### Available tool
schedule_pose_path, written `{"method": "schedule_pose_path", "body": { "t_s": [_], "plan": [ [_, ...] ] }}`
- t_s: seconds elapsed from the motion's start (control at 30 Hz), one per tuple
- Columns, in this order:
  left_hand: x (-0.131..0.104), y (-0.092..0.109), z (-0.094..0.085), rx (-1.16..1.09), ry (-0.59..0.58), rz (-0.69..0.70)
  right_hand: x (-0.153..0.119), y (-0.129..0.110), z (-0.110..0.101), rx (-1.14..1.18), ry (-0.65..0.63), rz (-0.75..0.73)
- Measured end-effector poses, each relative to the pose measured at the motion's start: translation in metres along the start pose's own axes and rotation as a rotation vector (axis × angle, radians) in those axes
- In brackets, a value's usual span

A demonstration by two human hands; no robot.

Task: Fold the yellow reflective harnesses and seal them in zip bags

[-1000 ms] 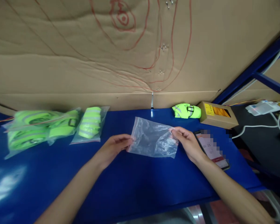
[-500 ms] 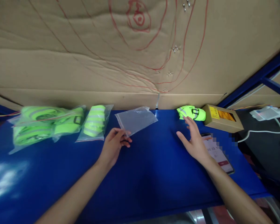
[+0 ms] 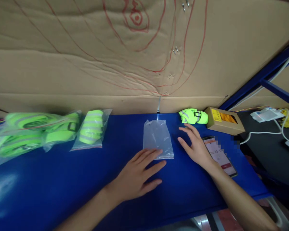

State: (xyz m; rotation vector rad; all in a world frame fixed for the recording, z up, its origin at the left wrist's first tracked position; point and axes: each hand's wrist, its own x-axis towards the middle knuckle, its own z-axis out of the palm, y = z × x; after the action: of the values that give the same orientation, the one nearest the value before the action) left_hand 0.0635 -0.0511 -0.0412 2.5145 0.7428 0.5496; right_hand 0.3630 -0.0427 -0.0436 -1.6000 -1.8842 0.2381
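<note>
A clear plastic zip bag [image 3: 157, 136] lies flat on the blue table [image 3: 178, 189], with nothing visible inside it. My left hand [image 3: 141, 175] is open, fingers spread, its fingertips over the near left edge of the bag; whether they touch it I cannot tell. Right of the bag, my right hand [image 3: 195, 144] hovers with fingers apart and holds nothing. Just beyond it is a rolled neon-yellow reflective strap [image 3: 193, 116] with a black buckle, lying unbagged by the cardboard wall.
To the left are a bagged yellow reflective roll [image 3: 91, 126] and a larger pile of bagged straps [image 3: 26, 131]. A small cardboard box [image 3: 227, 123] with a window stands at the right. A phone [image 3: 219, 155] showing a timer lies beside my right forearm. Cardboard [image 3: 86, 77] backs the table.
My left hand has let go of the plastic bag, which now lies flat further right and nearer me. Its fingers have spread. My right hand stays near the rolled strap; the view has shifted slightly.
</note>
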Motion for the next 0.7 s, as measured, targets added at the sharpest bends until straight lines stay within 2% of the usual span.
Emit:
{"method": "schedule_pose_path", "body": {
  "t_s": [0.07, 0.13, 0.23, 0.3, 0.37, 0.47, 0.57, 0.63, 0.7],
  "plan": [
    [0.003, -0.007, 0.004, 0.186, -0.012, -0.003, 0.0, 0.0, 0.001, -0.021, -0.037, -0.018],
    [0.002, -0.018, 0.002, 0.354, 0.074, -0.194, 0.0, 0.002, 0.002, -0.056, -0.041, -0.039],
    [-0.003, -0.033, -0.014, 0.558, 0.201, -0.549, 0.002, 0.011, 0.001, -0.119, 0.02, -0.052],
    [-0.007, -0.038, -0.027, 0.658, 0.203, -0.682, 0.004, 0.018, -0.001, -0.158, 0.058, -0.047],
    [-0.008, -0.039, -0.035, 0.734, 0.178, -0.74, 0.006, 0.025, -0.002, -0.21, 0.079, -0.044],
    [-0.005, -0.038, -0.036, 0.784, 0.216, -0.719, 0.016, 0.033, -0.003, -0.35, 0.106, -0.011],
    [0.0, -0.044, -0.03, 0.718, 0.315, -0.533, 0.04, 0.039, -0.002, -0.527, 0.12, 0.121],
    [0.002, -0.054, -0.024, 0.669, 0.299, -0.401, 0.06, 0.041, 0.001, -0.593, 0.062, 0.247],
    [0.002, -0.069, -0.021, 0.675, 0.273, -0.433, 0.076, 0.037, 0.007, -0.607, -0.019, 0.324]
  ]
}}
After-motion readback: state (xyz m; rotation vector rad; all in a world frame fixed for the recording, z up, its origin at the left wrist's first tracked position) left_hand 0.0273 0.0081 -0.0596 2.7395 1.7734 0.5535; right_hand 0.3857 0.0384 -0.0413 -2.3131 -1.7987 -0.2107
